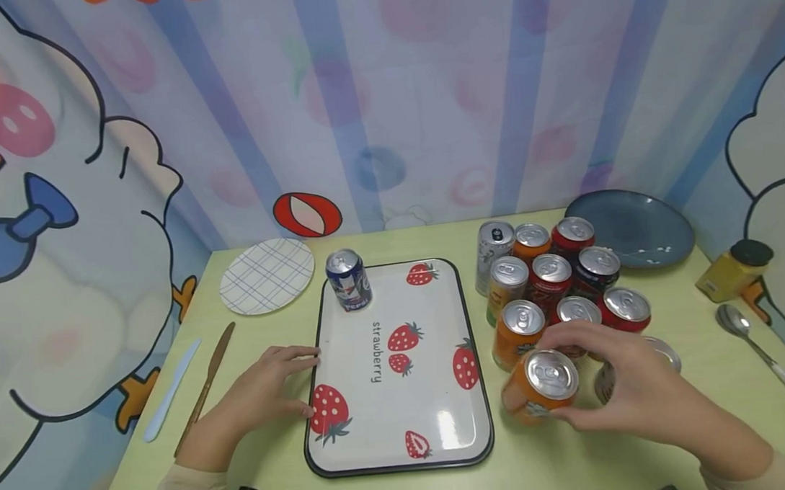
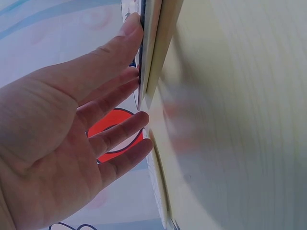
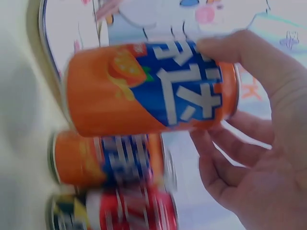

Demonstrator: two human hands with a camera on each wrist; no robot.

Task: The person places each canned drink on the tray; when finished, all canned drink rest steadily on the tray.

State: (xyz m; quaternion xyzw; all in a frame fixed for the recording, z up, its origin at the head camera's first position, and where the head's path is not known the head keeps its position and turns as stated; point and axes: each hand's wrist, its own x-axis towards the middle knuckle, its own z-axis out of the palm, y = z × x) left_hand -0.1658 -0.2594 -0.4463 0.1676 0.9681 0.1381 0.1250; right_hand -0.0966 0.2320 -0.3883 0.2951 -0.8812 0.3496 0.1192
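An orange soda can [image 3: 148, 91] with blue and white lettering is gripped near its top by my right hand [image 1: 621, 388], thumb on one side and fingers on the other. In the head view it is right of the white strawberry tray [image 1: 431, 409] and in front of the grouped cans. My left hand [image 1: 261, 390] rests its fingertips at the tray's left rim, fingers nearly straight. The left wrist view shows the thumb [image 2: 127, 36] against that rim. A blue Pepsi can [image 1: 350, 281] stands upright at the tray's back left corner.
Several upright cans [image 1: 549, 279] crowd together right of the tray, with a dark blue plate [image 1: 645, 225] behind. A yellow jar [image 1: 734, 270] and a spoon [image 1: 762, 351] lie far right. At left are a checked plate [image 1: 266, 274], a brown knife [image 1: 209, 377] and a pale blue knife [image 1: 172, 390].
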